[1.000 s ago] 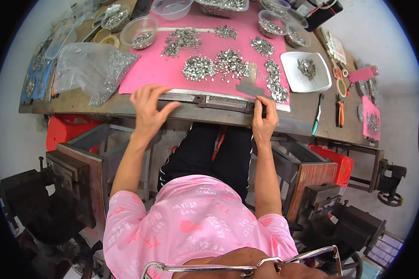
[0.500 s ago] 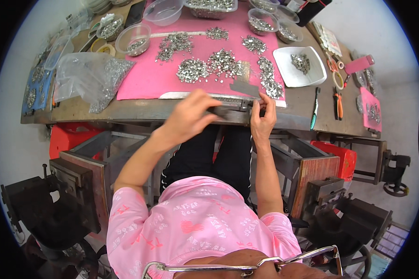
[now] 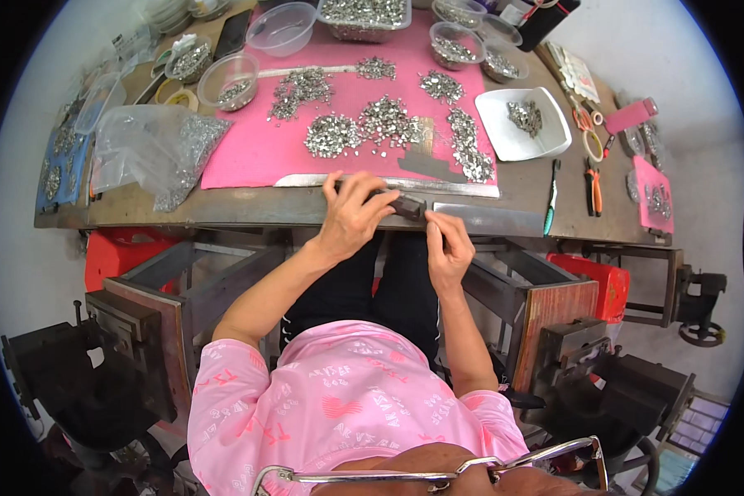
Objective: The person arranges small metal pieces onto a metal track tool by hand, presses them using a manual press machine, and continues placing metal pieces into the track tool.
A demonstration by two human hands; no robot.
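Note:
My left hand [image 3: 354, 217] is closed around a dark rectangular block [image 3: 407, 207] at the front edge of the bench. My right hand [image 3: 450, 252] has its thumb and forefinger pinched together by the block's right end; anything between those fingertips is too small to make out. Just beyond both hands runs a silvery strip [image 3: 455, 188] along the near border of a pink sheet [image 3: 248, 157]. Several piles of small shiny metal pieces [image 3: 332, 135] lie on this sheet. Close to the nearest piles rests a flat dark grey strip [image 3: 430, 167].
A white tray [image 3: 492, 124] with metal pieces stands right of the piles. Farther right lie a toothbrush [image 3: 552, 198] and orange-handled pliers [image 3: 593, 190]. A clear plastic bag [image 3: 132, 149] sits at left. Plastic bowls [image 3: 227, 83] stand at the back. A bench vise [image 3: 132, 331] is at lower left.
My left hand has come to rest around the dark block. My right hand has moved left and toward me, to the block's end. The ruled metal tool by the hands no longer shows.

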